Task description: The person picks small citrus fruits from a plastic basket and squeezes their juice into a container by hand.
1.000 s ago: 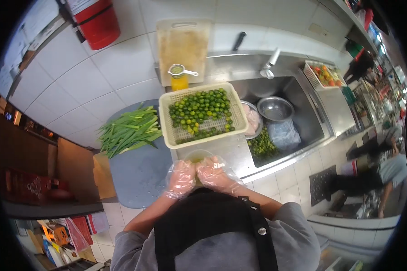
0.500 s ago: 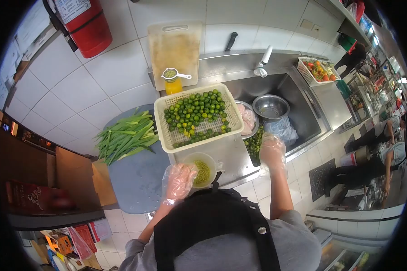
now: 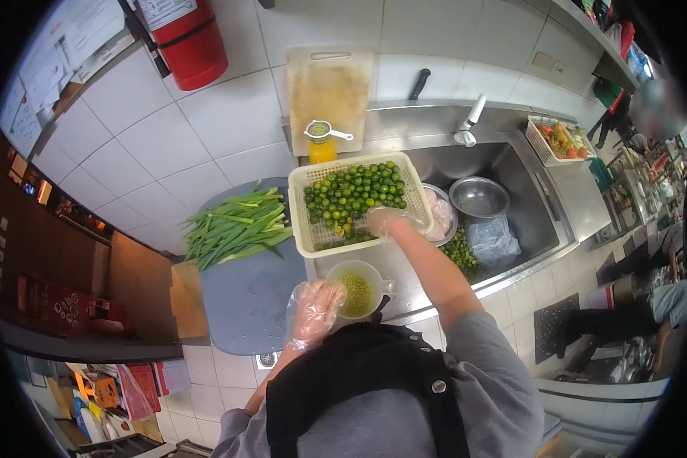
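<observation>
My left hand (image 3: 314, 311), in a clear plastic glove, is curled against the left side of a translucent pitcher (image 3: 359, 269) with yellow-green contents. Its fingers are closed; whatever they hold is hidden. My right hand (image 3: 388, 221), also gloved, reaches into the near right part of a cream plastic basket (image 3: 301, 229). Small green limes (image 3: 357, 183), a few yellowish, fill much of that basket, and my fingertips are among them, too hidden to read. Below the right forearm, cut lime pieces (image 3: 459, 253) lie in the sink's near left corner.
Long green leaves (image 3: 237, 225) lie on a grey board (image 3: 252, 313) at left. Behind the basket stand a yellow container (image 3: 322, 153) with a small strainer (image 3: 318, 130) and a cutting board (image 3: 330, 91). The sink holds a metal bowl (image 3: 479, 200), pale meat (image 3: 438, 217) and a plastic bag (image 3: 493, 243).
My right hand has moved from the cut pieces at the sink up and left into the lime basket. My left hand stays beside the pitcher. The whole view has shifted slightly.
</observation>
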`<state>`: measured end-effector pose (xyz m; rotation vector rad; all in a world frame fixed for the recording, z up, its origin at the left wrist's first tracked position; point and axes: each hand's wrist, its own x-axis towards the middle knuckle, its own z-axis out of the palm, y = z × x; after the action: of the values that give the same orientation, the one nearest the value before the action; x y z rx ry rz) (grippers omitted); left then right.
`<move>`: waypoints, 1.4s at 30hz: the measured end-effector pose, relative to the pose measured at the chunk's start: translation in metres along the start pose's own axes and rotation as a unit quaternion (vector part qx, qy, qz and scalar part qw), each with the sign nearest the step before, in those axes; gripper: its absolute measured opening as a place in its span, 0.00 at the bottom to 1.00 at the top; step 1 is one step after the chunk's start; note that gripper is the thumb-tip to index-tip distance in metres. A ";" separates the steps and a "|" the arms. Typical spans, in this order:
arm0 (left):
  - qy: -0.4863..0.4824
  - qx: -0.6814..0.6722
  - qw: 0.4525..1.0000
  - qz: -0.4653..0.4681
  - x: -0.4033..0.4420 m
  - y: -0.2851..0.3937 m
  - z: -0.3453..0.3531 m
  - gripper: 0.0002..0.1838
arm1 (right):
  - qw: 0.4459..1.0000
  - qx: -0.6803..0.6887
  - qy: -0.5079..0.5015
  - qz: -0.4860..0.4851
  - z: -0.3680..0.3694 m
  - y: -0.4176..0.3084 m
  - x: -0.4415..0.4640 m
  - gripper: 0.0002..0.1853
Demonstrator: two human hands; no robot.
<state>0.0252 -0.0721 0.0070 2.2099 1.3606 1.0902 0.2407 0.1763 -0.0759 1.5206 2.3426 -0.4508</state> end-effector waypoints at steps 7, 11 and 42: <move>0.031 -0.019 0.994 -0.107 0.006 0.003 -0.002 0.08 | 0.967 0.088 0.214 -0.110 -0.006 0.022 -0.019 0.16; 0.055 -0.073 0.984 -0.154 0.018 0.015 -0.003 0.10 | 0.843 0.454 0.154 -0.244 -0.027 -0.048 -0.133 0.13; -0.080 0.129 0.988 0.012 -0.003 -0.040 0.041 0.09 | 0.933 0.064 0.250 -0.250 0.063 -0.106 -0.162 0.12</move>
<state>0.0308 -0.0499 -0.0460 2.4402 1.4791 0.7582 0.2122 -0.0240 -0.0551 1.1683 3.1806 -0.3615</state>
